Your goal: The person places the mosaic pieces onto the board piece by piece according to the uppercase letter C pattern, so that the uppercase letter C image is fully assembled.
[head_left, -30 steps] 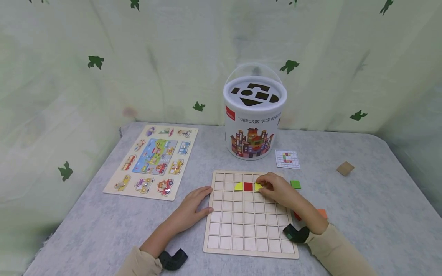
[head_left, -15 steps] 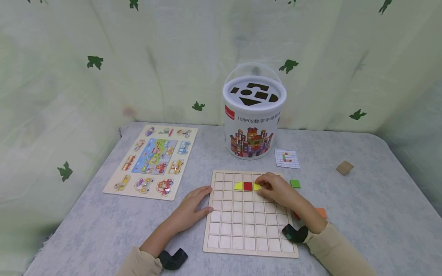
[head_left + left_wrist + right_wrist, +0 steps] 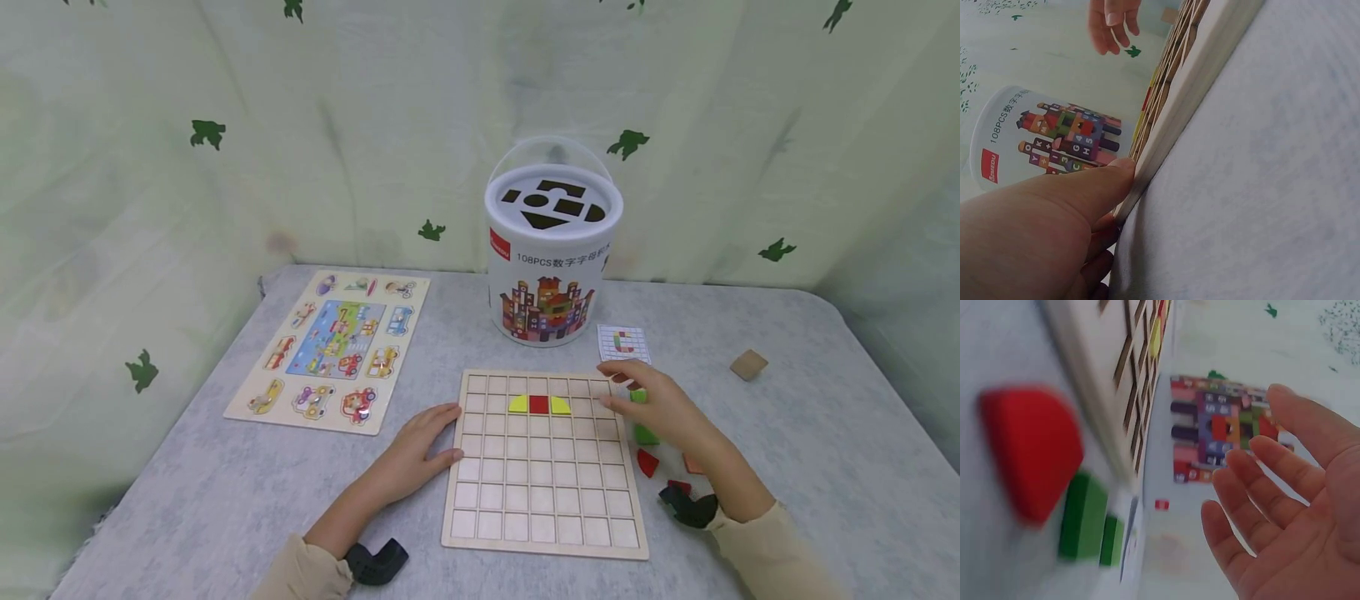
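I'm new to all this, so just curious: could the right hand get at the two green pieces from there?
Very likely yes: the right hand looks empty and close by, and the right wrist view shows nothing lying on the green pieces.

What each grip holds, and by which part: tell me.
Nothing is held. The left grip only touches the grid board at its left edge; the right grip is open and empty.
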Demonstrator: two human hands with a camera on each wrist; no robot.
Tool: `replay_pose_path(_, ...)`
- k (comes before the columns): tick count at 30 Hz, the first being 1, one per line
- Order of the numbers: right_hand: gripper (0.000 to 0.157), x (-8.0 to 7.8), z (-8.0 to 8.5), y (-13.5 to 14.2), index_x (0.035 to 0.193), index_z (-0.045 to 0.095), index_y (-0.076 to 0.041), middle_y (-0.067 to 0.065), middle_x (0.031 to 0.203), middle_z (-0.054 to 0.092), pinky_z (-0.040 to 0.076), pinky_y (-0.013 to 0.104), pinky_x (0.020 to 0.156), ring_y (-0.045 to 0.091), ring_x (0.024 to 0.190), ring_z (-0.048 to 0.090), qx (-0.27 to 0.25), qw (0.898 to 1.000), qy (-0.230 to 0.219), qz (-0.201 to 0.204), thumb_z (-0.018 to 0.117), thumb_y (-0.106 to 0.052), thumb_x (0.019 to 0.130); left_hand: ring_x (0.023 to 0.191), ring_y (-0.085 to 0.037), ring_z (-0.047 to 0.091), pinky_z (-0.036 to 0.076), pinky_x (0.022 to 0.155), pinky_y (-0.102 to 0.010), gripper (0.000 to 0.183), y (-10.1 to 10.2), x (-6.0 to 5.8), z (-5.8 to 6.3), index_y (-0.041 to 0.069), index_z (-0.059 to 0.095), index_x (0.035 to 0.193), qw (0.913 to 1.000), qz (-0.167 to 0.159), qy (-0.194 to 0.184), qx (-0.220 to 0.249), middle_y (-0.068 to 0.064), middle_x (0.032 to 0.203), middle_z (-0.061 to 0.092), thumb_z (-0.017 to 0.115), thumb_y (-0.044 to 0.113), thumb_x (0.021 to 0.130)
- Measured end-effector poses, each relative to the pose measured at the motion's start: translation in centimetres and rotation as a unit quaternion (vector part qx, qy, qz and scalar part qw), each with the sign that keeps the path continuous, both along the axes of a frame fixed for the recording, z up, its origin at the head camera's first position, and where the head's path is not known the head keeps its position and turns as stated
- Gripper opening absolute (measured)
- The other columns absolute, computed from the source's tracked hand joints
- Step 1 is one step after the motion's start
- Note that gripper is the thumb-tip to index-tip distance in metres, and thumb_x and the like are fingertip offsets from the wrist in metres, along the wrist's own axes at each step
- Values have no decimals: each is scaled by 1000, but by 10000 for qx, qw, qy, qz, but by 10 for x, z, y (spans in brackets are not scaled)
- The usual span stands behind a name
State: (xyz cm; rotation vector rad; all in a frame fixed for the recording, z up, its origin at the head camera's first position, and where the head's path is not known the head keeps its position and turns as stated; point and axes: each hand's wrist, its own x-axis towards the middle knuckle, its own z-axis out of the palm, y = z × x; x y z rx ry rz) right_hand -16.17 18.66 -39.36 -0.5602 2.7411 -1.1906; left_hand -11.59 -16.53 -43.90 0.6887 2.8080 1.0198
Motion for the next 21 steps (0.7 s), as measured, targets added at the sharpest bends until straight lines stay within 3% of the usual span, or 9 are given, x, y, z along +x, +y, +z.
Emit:
replay_pose_path(11,50,2,-25,46,126,48,-6,15,122,49,40,50,87,32,107,46,367,9976,-125,-567,67,-21,82,129,-27,26,23,101,-47,60,0,0,-1,6,37,137,10000,18,-34,15,-9,139,34,61,28,87)
replay_pose_path(21,42,-1,-42,51,119,54,0,16,115,52,39,48,89,31,106,48,511,9969,101,-597,67,-14,82,128,-27,27,24,101,-47,60,0,-1,-2,6,38,136,10000,24,5,-10,-9,139,35,61,29,86)
